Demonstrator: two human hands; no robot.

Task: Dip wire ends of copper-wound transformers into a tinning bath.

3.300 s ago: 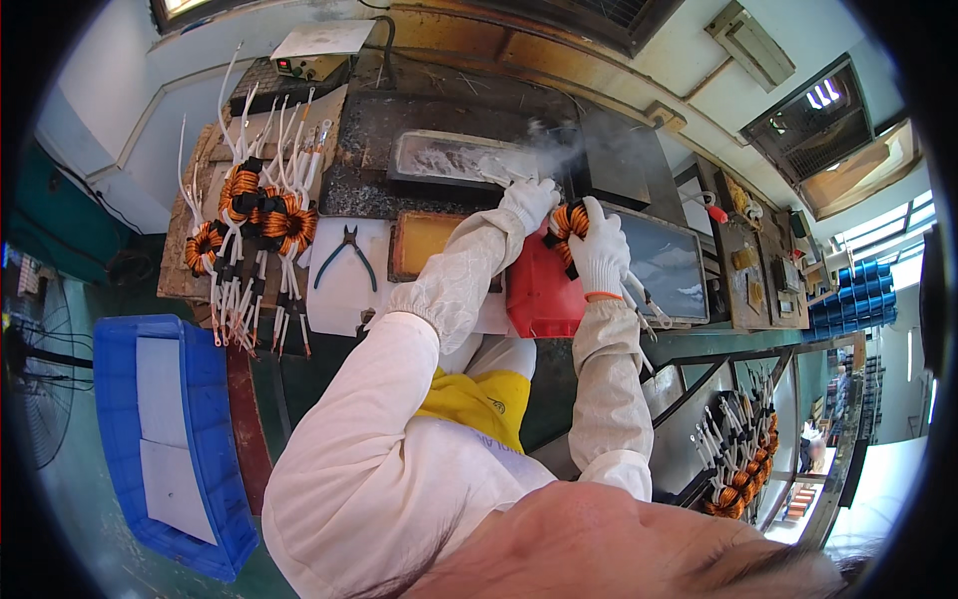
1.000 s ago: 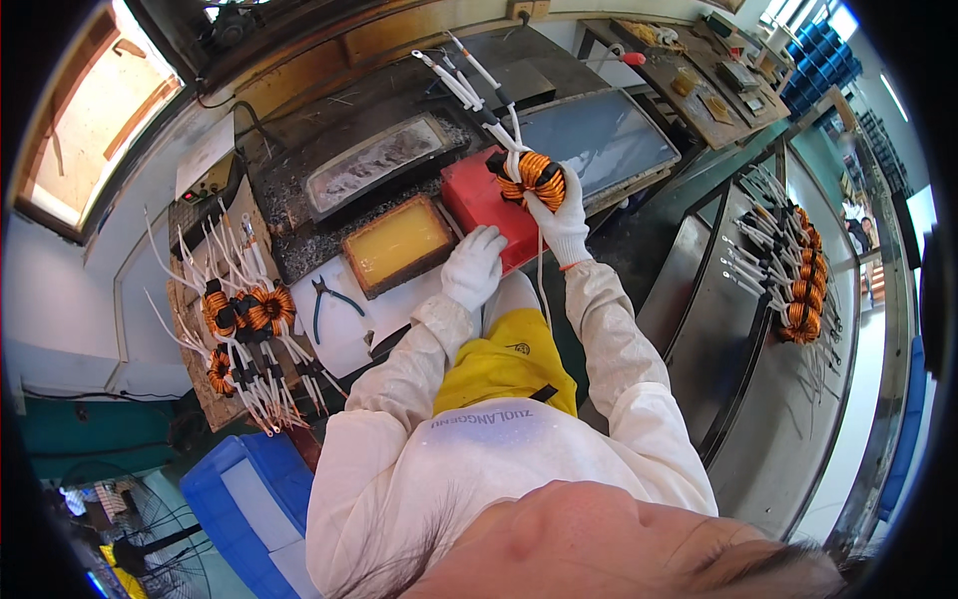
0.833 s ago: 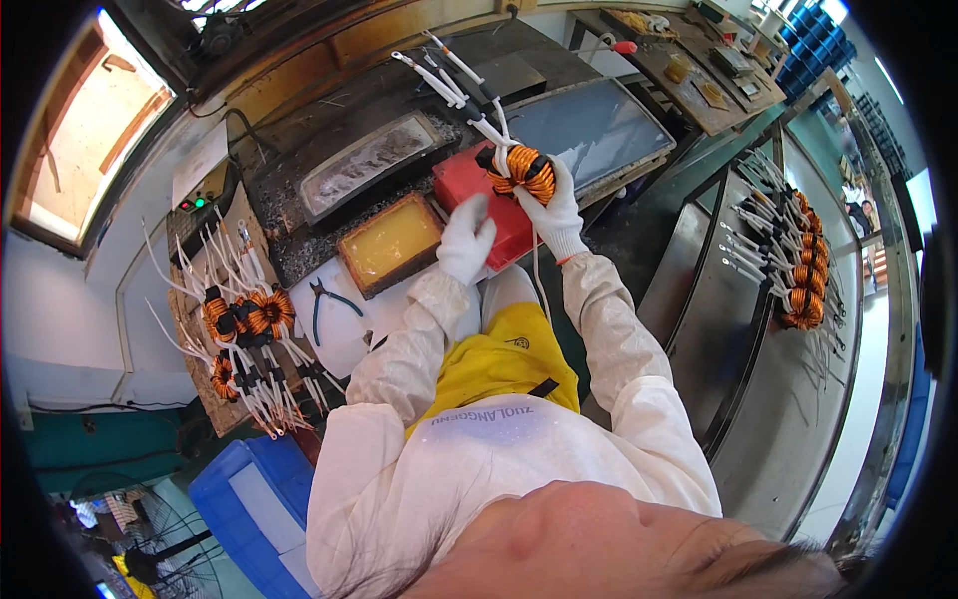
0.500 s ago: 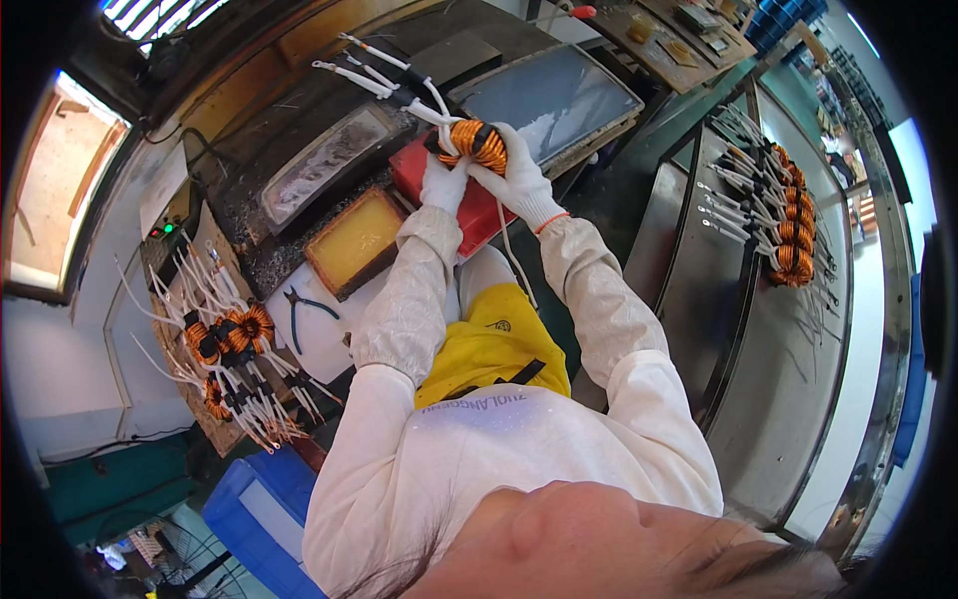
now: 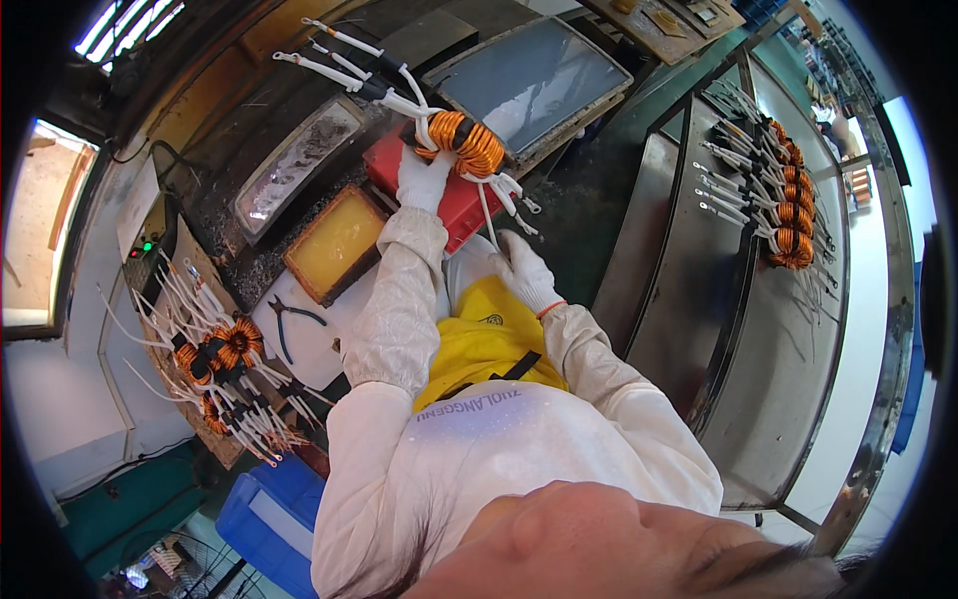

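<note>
My left hand point(image 5: 424, 182), in a white glove, is closed round the lower left side of a ring-shaped coil point(image 5: 480, 152) of orange copper wire with black bands. White leads with metal lugs reach from the coil to the upper left, and shorter ones hang at its lower right. One white lead point(image 5: 487, 212) runs down from the coil to my gloved right hand point(image 5: 523, 272), above the yellow apron point(image 5: 484, 324). The right fingers are bent and seem to pinch that lead's lower end. A red box point(image 5: 394, 163) sits under the coil.
A tray of yellow material point(image 5: 337, 245), a long trough point(image 5: 299, 170) and a grey-topped tray point(image 5: 544, 80) surround the coil. Pliers point(image 5: 284, 324) lie on a white sheet. More coils point(image 5: 239, 342) are piled at left; others point(image 5: 793, 215) line a metal rack at right.
My right hand has left the coil and moved down toward the apron, along the white lead. The left hand keeps the coil, which now shows its short leads at the lower right.
</note>
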